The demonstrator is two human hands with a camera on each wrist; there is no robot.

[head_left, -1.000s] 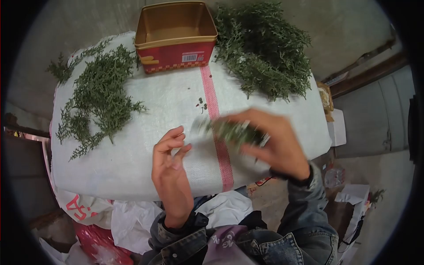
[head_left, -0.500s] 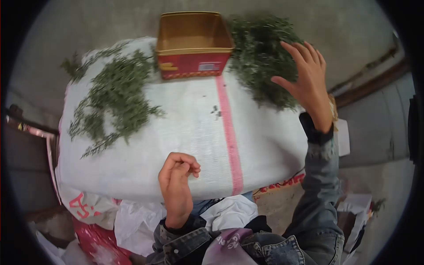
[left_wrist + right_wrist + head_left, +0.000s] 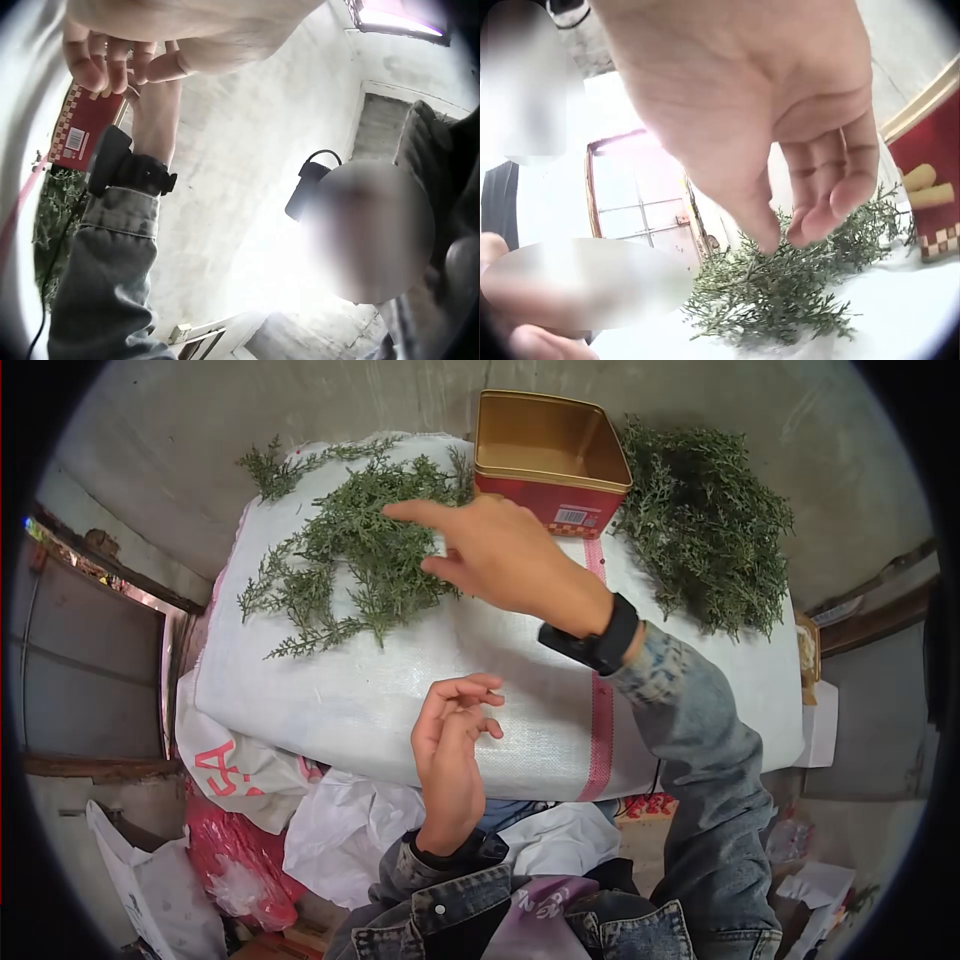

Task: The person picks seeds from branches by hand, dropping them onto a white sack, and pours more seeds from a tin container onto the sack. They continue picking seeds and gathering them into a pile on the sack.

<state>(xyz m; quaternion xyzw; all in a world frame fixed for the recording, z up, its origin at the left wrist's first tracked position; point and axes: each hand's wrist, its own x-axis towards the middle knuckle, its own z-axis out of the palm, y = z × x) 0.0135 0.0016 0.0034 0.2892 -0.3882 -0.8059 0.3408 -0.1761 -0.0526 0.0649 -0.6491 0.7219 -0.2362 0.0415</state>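
My right hand (image 3: 515,555) is over the looser spread of green conifer sprigs (image 3: 400,585) on the left, palm down. Its index finger reaches out and the thumb stands apart. In the right wrist view the fingertips hang right at the sprigs (image 3: 772,292), with nothing pinched between them. Low over the near part of the white woven surface (image 3: 340,700), my left hand (image 3: 455,755) hovers with loosely bent fingers and holds nothing. The red tin (image 3: 600,510) with a gold inside stands open at the back, just beyond the right wrist.
A denser heap of sprigs (image 3: 710,530) lies right of the tin. A pink stripe (image 3: 600,730) runs down the woven surface. White plastic bags (image 3: 350,835) and a red bag (image 3: 235,860) lie below the near edge. A wall rises behind.
My right hand held a sprig near the middle, was empty over the right heap half a second ago, and has swung across to the left sprigs. The head view has turned left.
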